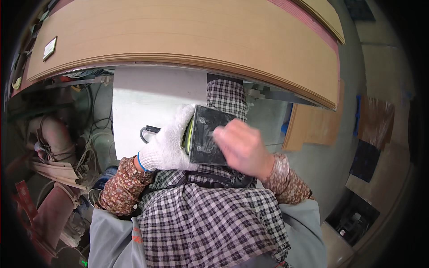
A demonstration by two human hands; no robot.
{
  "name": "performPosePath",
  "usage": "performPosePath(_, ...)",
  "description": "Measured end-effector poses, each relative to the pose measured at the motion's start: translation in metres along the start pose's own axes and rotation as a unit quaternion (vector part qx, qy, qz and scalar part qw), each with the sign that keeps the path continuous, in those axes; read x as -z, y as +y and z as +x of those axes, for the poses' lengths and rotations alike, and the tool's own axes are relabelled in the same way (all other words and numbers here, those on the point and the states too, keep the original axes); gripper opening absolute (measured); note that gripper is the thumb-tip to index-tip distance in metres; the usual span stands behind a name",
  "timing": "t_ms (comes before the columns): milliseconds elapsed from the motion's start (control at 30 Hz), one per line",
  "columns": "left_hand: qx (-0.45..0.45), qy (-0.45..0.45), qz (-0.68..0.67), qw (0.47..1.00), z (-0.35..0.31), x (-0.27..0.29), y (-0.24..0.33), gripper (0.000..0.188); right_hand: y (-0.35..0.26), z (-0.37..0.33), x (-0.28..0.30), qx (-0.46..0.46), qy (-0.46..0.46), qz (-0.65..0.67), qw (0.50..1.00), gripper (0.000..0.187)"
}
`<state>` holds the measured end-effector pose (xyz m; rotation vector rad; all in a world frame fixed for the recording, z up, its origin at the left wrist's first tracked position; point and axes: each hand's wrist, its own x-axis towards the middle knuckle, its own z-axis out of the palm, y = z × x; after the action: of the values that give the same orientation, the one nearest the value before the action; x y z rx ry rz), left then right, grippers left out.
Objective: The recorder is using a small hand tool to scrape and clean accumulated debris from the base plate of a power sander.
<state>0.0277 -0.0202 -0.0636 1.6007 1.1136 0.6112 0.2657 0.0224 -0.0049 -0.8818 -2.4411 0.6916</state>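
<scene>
My left hand [166, 145], in a white knit glove, is wrapped round the body of a handheld sander [210, 145]. Its flat black square pad is turned up toward me, and a strip of green body shows along the left edge. A grey hose with a black end [151, 129] sticks out left of the glove. My bare right hand [243, 147] is at the pad's right side, its fingers curled in and their tips against the black face. It is slightly blurred, and anything between its fingers is hidden.
Across the far side lies a stack of long tan boards [192, 35] with a small white label [50, 48]. A white panel [156, 89] is below it. Hoses and wood scraps [60, 172] crowd the left. Brown boards [315, 125] stand at right, near a black box [353, 219].
</scene>
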Motion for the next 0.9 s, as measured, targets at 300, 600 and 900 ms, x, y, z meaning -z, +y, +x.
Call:
performPosePath(300,0.013,0.007,0.0,1.0,0.001,0.002,0.009,0.129,0.024,0.008,-0.001,0.002,0.038,-0.041,0.998,0.013)
performPosePath(600,-0.016,0.021,-0.027,0.999,0.004,-0.002,0.003,0.126,0.012,0.008,-0.003,0.009,0.005,0.001,1.0,0.015)
performPosePath(900,0.014,-0.003,-0.014,1.0,0.002,-0.002,0.003,0.13,-0.005,0.01,-0.002,0.016,-0.019,0.011,1.0,0.009)
